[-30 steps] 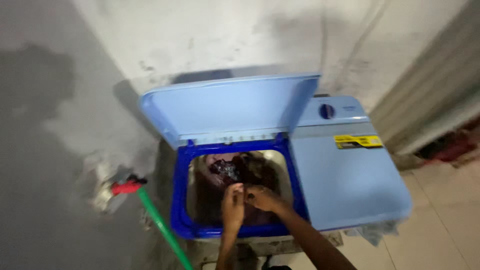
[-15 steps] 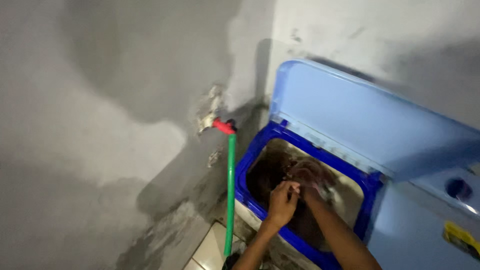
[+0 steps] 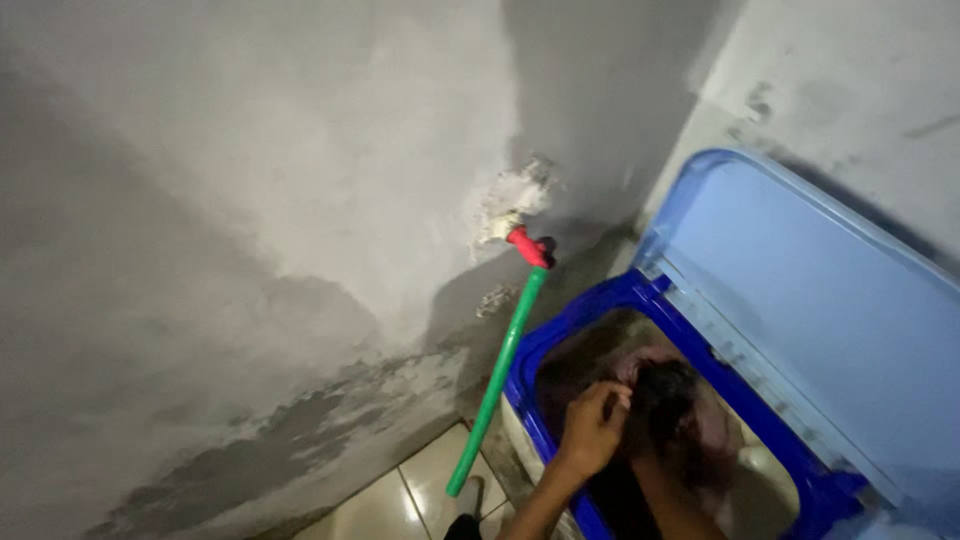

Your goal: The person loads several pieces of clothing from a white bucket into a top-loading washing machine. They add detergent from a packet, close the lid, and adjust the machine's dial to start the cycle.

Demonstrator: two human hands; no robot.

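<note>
A light blue washing machine stands at the lower right with its lid (image 3: 830, 320) raised. Its wash tub has a dark blue rim (image 3: 560, 340). Wet dark laundry (image 3: 668, 388) is bunched up over the tub. My left hand (image 3: 592, 430) is curled at the left side of that bundle, pinching it with the fingertips. My right hand (image 3: 652, 455) reaches up into the same bundle from below, and the cloth covers most of its fingers. Both forearms come in from the bottom edge.
A green hose (image 3: 497, 385) runs from a red tap (image 3: 530, 247) on the stained grey wall (image 3: 250, 250) down to the tiled floor (image 3: 410, 490), just left of the tub. The machine sits close to the wall corner.
The view has swung left, from the whole machine to the wall and tap. Both hands stay on the dark laundry in the tub.
</note>
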